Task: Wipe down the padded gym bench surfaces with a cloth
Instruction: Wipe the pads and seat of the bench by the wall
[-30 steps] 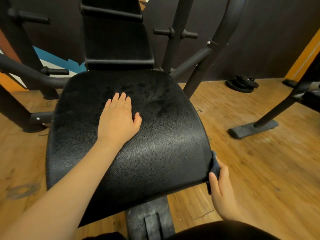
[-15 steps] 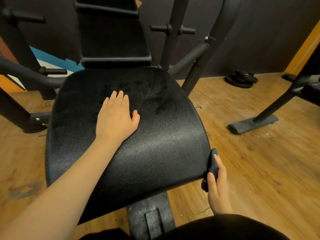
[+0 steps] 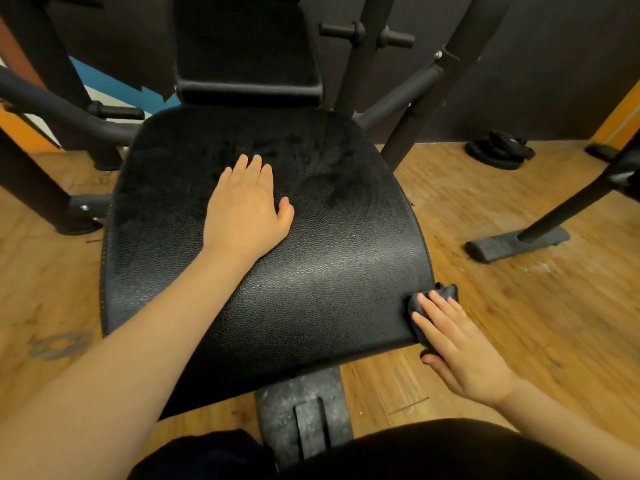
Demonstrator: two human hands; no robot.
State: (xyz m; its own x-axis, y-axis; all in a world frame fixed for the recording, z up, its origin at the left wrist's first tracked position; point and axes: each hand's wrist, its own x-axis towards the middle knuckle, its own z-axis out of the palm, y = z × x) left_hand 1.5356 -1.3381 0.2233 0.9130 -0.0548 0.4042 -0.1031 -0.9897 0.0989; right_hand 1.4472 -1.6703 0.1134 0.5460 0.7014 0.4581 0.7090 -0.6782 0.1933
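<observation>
In the head view, the padded seat [image 3: 311,258] of the gym bench fills the frame's centre, and the left hand [image 3: 247,209] is laid flat on it, fingers relaxed. At lower right, a dark cloth [image 3: 438,299] is pressed against the seat's right edge by the straight-fingered right hand [image 3: 457,344]. Weight plates [image 3: 498,150] are seen on the wooden floor [image 3: 536,306] at upper right.

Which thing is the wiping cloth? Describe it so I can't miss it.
Start at the big black seat pad and follow its right edge toward the near corner. There the right hand presses a small crumpled dark cloth against the pad's side, soft and wrinkled unlike the smooth pad.
</observation>
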